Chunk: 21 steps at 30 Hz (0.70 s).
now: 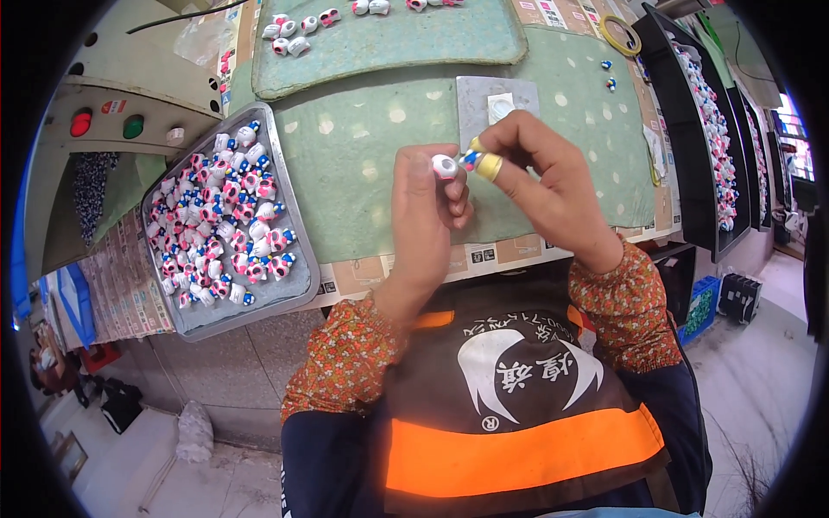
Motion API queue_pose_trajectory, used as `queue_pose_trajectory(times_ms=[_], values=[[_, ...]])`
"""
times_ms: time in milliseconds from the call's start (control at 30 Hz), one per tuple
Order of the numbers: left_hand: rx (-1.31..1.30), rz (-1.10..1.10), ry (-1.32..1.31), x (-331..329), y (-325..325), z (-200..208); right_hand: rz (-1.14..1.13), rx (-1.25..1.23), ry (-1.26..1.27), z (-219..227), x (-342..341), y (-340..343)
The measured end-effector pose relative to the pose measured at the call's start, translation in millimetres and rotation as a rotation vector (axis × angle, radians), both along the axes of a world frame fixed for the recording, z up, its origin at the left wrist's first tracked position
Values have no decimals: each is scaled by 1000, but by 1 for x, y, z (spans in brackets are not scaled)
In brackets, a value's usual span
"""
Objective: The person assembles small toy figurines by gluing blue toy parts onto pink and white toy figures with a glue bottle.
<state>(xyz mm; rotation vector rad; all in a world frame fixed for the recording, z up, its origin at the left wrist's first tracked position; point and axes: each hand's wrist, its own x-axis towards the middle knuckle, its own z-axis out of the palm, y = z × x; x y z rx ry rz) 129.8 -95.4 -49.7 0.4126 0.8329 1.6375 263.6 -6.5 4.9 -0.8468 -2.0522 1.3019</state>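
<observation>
Above the green cloth, my left hand (423, 198) holds a small white hollow toy figure piece (445, 167) between thumb and fingers, its dark opening showing. Just to the right of it, my right hand (557, 177) pinches a tiny blue figure part (471, 159) between thumb and forefinger. Yellow tape (489, 166) wraps those fingertips. The two parts are very close; whether they touch I cannot tell. Behind my right hand lies a grey square plate (473, 99) with a small pale round-marked item (500, 106) on it.
A metal tray (298, 289) at left is heaped with white, pink and blue figures (229, 207). Farther back, a padded green mat (389, 56) bears white and pink pieces (289, 33). Tiny blue parts (608, 65) and a yellow tape ring (637, 43) lie right, beside a filled black bin (725, 246).
</observation>
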Motion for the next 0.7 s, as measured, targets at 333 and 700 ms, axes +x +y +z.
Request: queue_pose_trajectory(times_ms=[333,700], values=[[-6,78,231,9,-7,-2,6,187,-6,-5,-9,-18],[55,246,604,18,-9,-9,-15,150,150,-33,-10,-33]])
